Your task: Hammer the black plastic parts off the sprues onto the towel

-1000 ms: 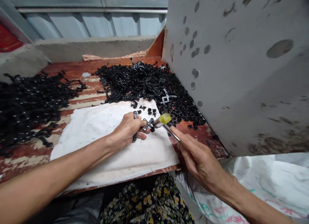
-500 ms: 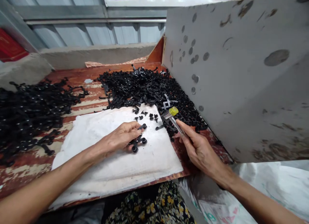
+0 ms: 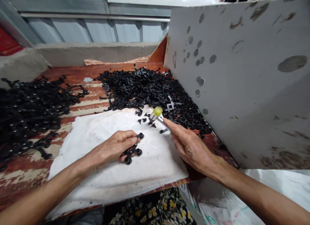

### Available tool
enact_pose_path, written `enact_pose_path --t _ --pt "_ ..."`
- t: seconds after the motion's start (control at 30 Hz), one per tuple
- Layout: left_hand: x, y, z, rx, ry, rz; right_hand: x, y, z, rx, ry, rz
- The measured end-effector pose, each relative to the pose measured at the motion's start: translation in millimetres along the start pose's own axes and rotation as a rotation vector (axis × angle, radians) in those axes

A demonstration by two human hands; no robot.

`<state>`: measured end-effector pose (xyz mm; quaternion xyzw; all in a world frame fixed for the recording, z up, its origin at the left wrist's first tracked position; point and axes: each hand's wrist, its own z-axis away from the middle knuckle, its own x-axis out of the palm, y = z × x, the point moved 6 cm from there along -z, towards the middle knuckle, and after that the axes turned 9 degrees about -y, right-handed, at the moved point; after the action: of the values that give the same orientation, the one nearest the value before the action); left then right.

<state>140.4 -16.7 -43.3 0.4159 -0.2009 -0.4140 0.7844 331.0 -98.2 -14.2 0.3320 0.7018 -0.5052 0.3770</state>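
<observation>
My left hand (image 3: 116,146), thumb and fingers closed, grips a black branched plastic part (image 3: 132,149) with round knobs on its ends, just above a folded white cloth (image 3: 101,183). In my right hand (image 3: 193,147) is a small hammer (image 3: 154,115) with a metal head and a yellow face, held by its thin handle. The hammer's head hangs over several small black mushroom-shaped plugs (image 3: 140,121) on the far part of the cloth. Beside my right fingertips lies another black piece (image 3: 164,131), partly hidden.
A large heap of black parts (image 3: 140,86) covers the worn red-brown table behind the cloth, and a second heap (image 3: 29,105) lies at the left. An upright grey board (image 3: 237,89) bounds the right side. White sacks (image 3: 278,186) sit below it.
My right hand has swung the hammer left, from beside the cloth's right edge to over the small plugs. My left hand, still gripping the black part, appears slightly lower and further left.
</observation>
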Motion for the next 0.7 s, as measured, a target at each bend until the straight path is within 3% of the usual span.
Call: enact_pose_path --t 0.1,0.3,0.4,0.57,0.7 --pt "-1.0 0.3 1.2 0.000 -0.003 0.023 -4.2 6.5 5.0 0.029 0.052 0.019" --pt "1.0 2.6 1.3 0.002 -0.009 0.077 9.3 3.1 4.3 0.024 -0.088 0.139" --pt "-1.0 2.3 2.9 -0.001 -0.005 0.076 12.7 -6.4 0.7 -0.024 -0.122 0.088" --pt "-4.4 7.2 -0.8 0.023 0.009 0.052 3.8 -11.9 8.6 -0.054 0.049 -0.149" --pt "-5.3 16.6 -12.0 0.036 0.034 0.019 7.1 1.7 30.1 0.150 0.144 -0.335"
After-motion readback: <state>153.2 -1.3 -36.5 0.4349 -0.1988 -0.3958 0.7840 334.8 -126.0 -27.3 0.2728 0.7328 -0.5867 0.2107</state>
